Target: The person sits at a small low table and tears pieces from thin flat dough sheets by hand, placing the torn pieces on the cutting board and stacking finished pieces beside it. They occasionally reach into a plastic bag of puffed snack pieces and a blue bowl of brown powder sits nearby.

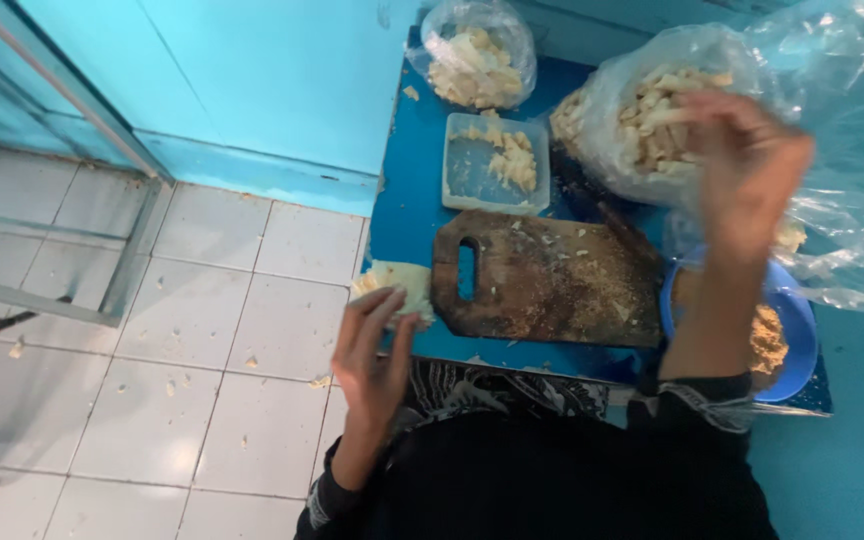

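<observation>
My left hand (374, 350) holds a pale, flat sheet of dough or wrapper (397, 283) at the near left corner of the blue table (407, 215). My right hand (747, 165) is raised and blurred, reaching into a large clear plastic bag of pale cut pieces (642, 115); whether it grips any piece is unclear. A worn wooden cutting board (547, 280) with crumbs lies between my hands.
A clear rectangular tub (497, 162) with a few pale pieces sits behind the board. A smaller clear bag of pieces (477, 60) stands at the back. A blue bowl (792, 335) with crumbly filling is at the right. White floor tiles (202, 350) carry scattered crumbs.
</observation>
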